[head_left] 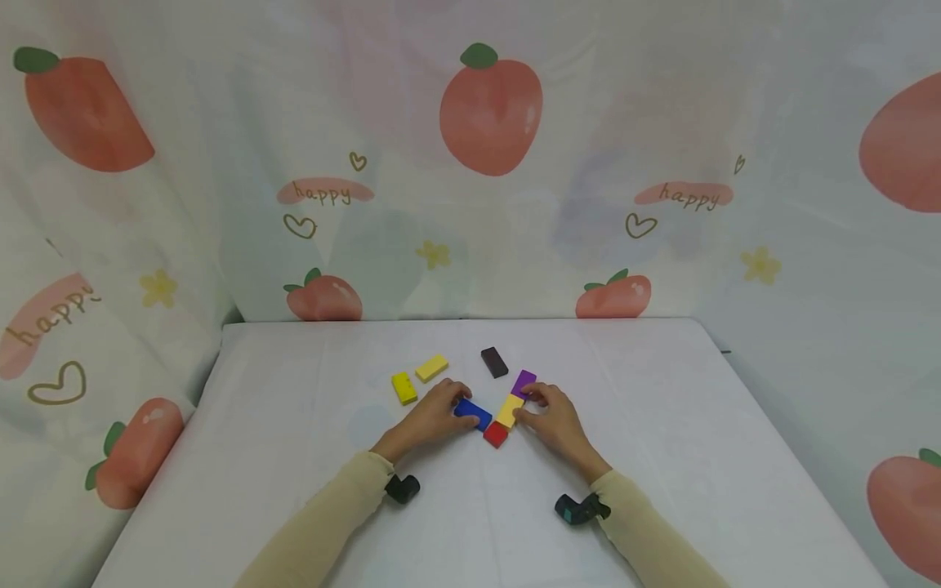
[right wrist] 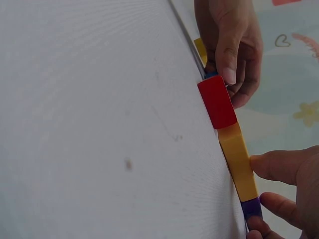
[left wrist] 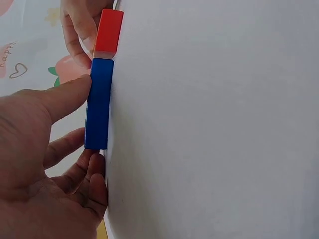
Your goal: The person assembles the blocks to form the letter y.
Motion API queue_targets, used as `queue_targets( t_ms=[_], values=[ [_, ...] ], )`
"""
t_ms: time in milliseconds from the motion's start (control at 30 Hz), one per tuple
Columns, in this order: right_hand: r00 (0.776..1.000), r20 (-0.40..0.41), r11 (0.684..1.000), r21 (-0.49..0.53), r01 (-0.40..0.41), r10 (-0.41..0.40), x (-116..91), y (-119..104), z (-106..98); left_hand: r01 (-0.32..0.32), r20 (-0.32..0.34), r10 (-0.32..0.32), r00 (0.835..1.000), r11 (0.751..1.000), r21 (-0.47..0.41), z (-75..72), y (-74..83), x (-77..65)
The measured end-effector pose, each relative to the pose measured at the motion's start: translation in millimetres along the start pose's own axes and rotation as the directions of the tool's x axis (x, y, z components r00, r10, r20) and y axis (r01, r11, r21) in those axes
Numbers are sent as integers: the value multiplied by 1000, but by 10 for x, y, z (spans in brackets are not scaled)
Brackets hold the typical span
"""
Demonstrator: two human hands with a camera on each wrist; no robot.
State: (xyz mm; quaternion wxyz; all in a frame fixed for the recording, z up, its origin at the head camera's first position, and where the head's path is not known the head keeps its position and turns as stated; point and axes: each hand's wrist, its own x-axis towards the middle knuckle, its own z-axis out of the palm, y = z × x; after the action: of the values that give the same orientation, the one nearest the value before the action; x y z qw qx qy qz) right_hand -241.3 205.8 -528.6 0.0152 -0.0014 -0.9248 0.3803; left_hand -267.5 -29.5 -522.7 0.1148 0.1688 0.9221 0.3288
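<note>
My left hand (head_left: 430, 416) holds a blue block (head_left: 474, 415) between thumb and fingertips, low on the table. At the blue block's near right end sits a red block (head_left: 496, 434). An orange-yellow block (head_left: 509, 412) follows on from the red one, with a purple block (head_left: 524, 383) at its far end. My right hand (head_left: 560, 423) has its thumb against the side of the orange-yellow block, and its fingers curl about the purple one. In the right wrist view, the fingers partly cover the purple block (right wrist: 251, 208).
Behind the left hand lie two yellow blocks, a brighter one (head_left: 403, 388) and a paler one (head_left: 431, 367). A dark brown block (head_left: 495, 362) lies beyond the row. The white-covered table (head_left: 662, 392) meets a fruit-printed cloth (head_left: 515, 245) at its back edge.
</note>
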Motion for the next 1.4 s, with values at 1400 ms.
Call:
queue_targets(
  t_ms=[1400],
  values=[
    [1000,0,1000,-3,17,-17,1,-4,-10,-66,35,66,997,998,6,-22,8,-10]
  ],
)
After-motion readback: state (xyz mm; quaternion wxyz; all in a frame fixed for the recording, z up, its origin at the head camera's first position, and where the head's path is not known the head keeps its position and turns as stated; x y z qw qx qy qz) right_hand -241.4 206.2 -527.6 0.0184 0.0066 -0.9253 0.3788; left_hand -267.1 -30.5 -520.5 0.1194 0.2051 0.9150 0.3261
